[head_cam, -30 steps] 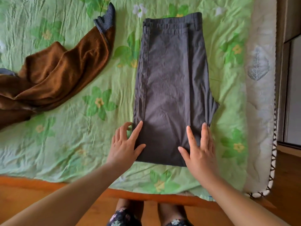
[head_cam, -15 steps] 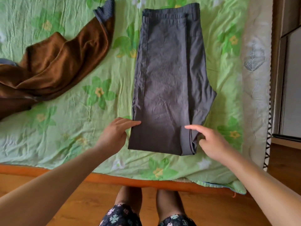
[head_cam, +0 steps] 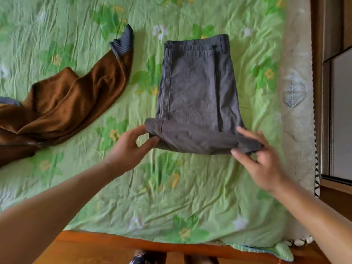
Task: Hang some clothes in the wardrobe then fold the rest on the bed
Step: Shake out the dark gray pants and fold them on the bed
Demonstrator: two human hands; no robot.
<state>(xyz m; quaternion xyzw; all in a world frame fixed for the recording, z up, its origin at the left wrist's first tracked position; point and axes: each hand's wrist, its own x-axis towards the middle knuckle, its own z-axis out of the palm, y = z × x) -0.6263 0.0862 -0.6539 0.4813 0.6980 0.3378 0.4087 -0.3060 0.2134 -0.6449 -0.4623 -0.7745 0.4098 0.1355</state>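
lifted since a moment ago, the near end of the grey trousers (head_cam: 198, 96), lying on the green sheet (head_cam: 171, 197), curls toward the waistband. i see my left hand (head_cam: 129, 149) pinching its left corner, my right hand (head_cam: 262, 161) the right. bare sheet runs from the fold to the wooden bed edge (head_cam: 152, 242).

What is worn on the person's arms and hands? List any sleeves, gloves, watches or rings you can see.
Nothing is worn. The left hand and right hand are bare, without gloves, and no rings show on the fingers. The left forearm and right forearm are uncovered as far as the frame shows: no sleeves, watch or bracelet at either wrist.
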